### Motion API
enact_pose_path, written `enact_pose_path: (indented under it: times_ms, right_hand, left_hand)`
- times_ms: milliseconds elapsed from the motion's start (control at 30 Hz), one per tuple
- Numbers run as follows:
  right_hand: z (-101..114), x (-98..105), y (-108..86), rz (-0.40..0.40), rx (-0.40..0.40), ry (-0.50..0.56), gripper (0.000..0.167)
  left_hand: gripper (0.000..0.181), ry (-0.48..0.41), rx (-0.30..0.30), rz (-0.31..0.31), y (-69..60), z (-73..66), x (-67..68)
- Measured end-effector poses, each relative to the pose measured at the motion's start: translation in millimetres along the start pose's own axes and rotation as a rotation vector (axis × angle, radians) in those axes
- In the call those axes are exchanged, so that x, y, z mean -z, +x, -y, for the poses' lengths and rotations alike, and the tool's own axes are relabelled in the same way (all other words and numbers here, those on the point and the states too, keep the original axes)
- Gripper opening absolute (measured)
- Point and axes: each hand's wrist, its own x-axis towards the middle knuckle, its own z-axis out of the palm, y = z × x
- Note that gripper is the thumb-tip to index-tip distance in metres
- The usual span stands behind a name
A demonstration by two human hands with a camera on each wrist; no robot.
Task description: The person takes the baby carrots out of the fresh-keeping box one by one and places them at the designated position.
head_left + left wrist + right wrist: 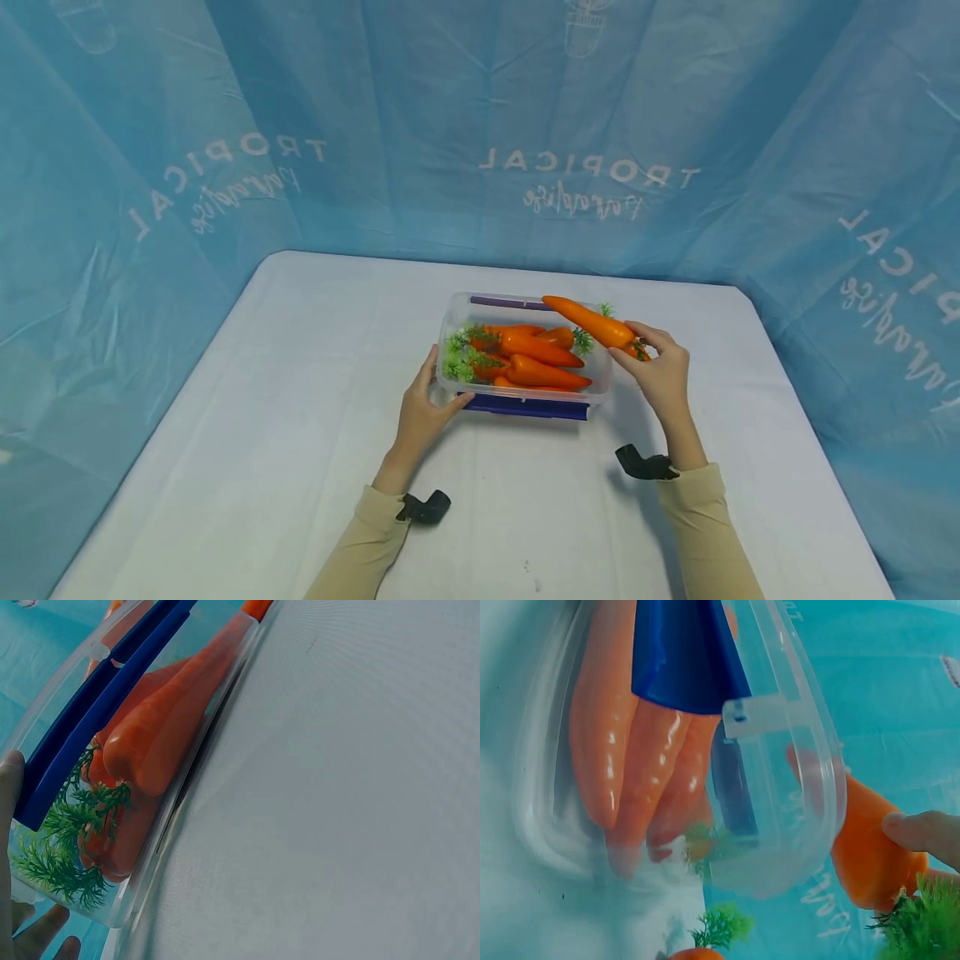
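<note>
Mid-transfer, seemingly, a tapered orange carrot (596,325) is pinched by the right hand (662,371); the clear plastic box (602,371), gripped at eight o'clock by the left hand (420,410), needs steadying.

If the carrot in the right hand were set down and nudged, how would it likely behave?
The carrot seems stiff: gripped by the right hand near its thick end, it shows no sag. Its smooth surface may feel slippery. Being rounded and tapered, it would probably roll in a curve.
</note>
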Motion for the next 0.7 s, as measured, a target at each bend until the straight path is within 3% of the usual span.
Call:
enact_pose_path:
  times_ms: [233,467,700]
  right_hand:
    - [-6,8,-1.7,-0.022,-0.039,0.003,0.044]
    - [-10,18,-3.7,-0.054,-0.132,-0.058,0.044]
    - [-19,25,-5.1,-0.122,-0.124,-0.062,0.044]
  left_hand:
    - [0.096,0.004,0.01,0.002,-0.2,0.4,-0.1]
    - [0.096,0.005,0.008,0.001,0.1,0.8,-0.4]
    - [0.096,-0.001,-0.004,0.001,0.1,2.2,-0.8]
